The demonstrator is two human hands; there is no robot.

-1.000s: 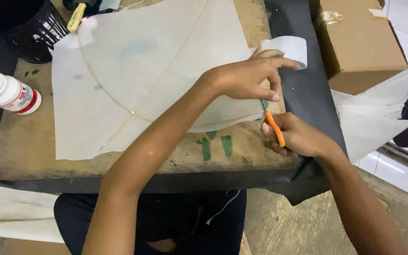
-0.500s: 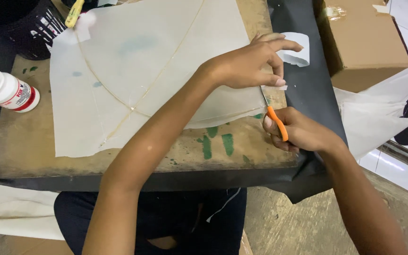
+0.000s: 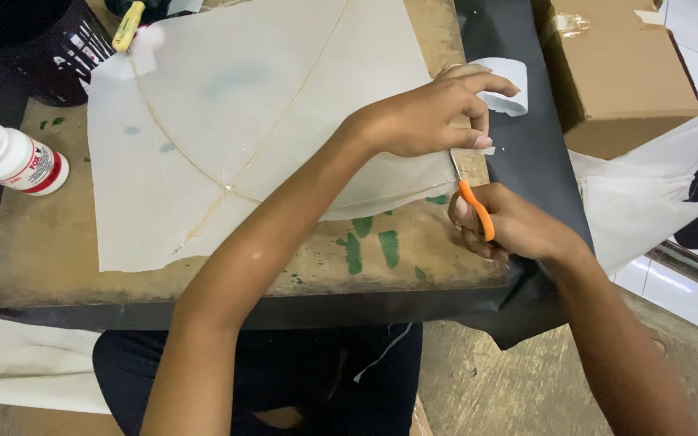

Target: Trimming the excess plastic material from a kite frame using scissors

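Observation:
A large sheet of thin white paper with thin crossed sticks glued on it lies on a worn wooden board. My left hand reaches across and pinches the sheet's right edge. My right hand grips orange-handled scissors, their blades pointing up at that same edge just under my left fingers. A curled strip of white paper lies on the black sheet beyond my left hand.
A white glue bottle with a red label lies at the board's left edge. A black container stands at the far left. A cardboard box and loose white paper sheets sit to the right.
My left hand has slid slightly down along the paper's right edge, and the scissors have crept up toward it. The curled strip is now clear of my fingers.

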